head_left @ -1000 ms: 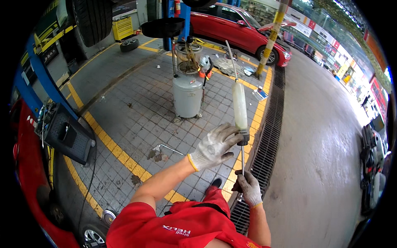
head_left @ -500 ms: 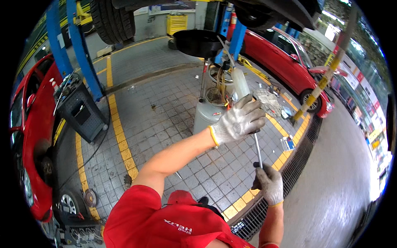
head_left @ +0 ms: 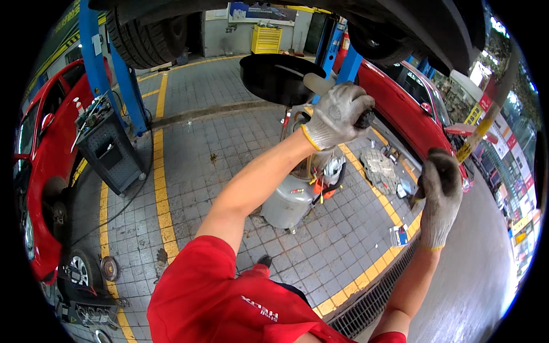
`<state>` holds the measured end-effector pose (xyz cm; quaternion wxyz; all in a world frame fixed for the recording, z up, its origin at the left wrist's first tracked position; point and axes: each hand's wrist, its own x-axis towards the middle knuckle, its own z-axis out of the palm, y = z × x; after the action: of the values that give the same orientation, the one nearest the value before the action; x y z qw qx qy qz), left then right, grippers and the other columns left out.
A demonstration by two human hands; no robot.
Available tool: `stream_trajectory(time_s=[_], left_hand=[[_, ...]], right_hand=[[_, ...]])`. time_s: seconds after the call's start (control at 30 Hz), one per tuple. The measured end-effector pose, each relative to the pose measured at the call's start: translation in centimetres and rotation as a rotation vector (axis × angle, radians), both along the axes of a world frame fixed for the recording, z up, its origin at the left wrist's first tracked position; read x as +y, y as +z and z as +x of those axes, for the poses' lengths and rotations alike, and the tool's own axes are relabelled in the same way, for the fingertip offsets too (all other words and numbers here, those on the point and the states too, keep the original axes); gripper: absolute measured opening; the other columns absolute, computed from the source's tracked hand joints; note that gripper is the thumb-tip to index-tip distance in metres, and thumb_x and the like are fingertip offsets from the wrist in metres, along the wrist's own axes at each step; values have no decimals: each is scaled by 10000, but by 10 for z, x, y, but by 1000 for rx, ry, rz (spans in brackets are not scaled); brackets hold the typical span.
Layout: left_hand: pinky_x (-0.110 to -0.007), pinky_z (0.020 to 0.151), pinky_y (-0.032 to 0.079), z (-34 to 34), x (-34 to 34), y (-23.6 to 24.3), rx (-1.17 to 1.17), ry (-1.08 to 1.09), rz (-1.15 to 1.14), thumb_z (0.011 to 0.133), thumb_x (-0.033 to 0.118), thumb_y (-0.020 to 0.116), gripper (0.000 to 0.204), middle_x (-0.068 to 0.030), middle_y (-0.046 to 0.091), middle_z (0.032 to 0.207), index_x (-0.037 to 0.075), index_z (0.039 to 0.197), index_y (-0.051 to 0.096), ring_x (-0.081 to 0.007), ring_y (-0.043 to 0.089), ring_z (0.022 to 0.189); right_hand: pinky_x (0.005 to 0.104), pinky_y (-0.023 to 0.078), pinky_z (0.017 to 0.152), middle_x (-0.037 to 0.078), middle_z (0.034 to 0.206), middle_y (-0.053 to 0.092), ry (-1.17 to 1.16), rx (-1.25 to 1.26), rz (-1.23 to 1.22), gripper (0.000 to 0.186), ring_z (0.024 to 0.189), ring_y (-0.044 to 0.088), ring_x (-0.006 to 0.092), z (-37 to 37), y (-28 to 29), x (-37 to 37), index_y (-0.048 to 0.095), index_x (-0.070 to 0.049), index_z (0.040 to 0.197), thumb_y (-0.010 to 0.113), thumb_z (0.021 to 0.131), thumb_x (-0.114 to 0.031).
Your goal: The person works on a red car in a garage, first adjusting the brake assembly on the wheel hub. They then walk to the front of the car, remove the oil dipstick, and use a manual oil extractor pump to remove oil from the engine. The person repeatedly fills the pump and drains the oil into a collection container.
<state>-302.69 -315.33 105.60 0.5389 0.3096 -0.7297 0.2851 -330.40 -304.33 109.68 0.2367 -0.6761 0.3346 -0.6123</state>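
My left hand (head_left: 341, 113), in a grey-white work glove, is closed around a translucent fluid syringe (head_left: 317, 84). Its pale front end points left over the rim of a round black drain pan (head_left: 280, 96). A dark end cap of the syringe shows past the fingers. Lower and to the right, my gloved right hand (head_left: 441, 197) is raised with its fingers curled in; what they close on, if anything, is hidden. No rod is visible between the two hands. Under the pan stands a grey drain tank (head_left: 286, 203) with hoses and a few tools on top.
A raised car with a tyre (head_left: 151, 37) hangs overhead. Blue lift posts (head_left: 94, 51) and a tool cart (head_left: 111, 148) stand at left. Red cars (head_left: 400, 103) flank the bay. A floor grate (head_left: 366, 303) runs at lower right; a loose wheel (head_left: 83, 268) lies lower left.
Both hands have risen, the right one also moving outward to the right. The syringe has tipped from upright toward the left, over the pan. The metal rod seen between the hands no longer shows.
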Motion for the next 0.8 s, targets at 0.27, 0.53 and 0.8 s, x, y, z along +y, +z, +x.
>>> stream_trajectory(time_s=[0.27, 0.53, 0.8], left_hand=[[-453, 833, 577, 45, -108, 30, 98, 66, -111, 741, 235, 852, 341, -49, 703, 971, 155, 1041, 712, -294, 721, 912], [-424, 705, 592, 66, -148, 43, 173, 96, -234, 736, 180, 832, 278, -34, 680, 937, 187, 986, 710, -277, 719, 831], [-421, 694, 592, 63, -169, 51, 157, 205, -304, 714, 223, 844, 287, -39, 696, 953, 193, 974, 725, -277, 726, 826]], right_hand=[[286, 551, 883, 90, 1197, 744, -312, 133, -587, 274, 1046, 677, 160, 68, 59, -146, 740, -18, 1289, 685, 1062, -162], [320, 563, 922, 118, 1201, 769, -181, 107, -556, 270, 1076, 701, 182, 116, 84, -212, 745, -22, 1293, 650, 1070, -140], [376, 599, 919, 123, 1224, 756, -387, 430, -942, 259, 1083, 730, 272, 135, 79, -282, 740, -48, 1254, 670, 1004, -52]])
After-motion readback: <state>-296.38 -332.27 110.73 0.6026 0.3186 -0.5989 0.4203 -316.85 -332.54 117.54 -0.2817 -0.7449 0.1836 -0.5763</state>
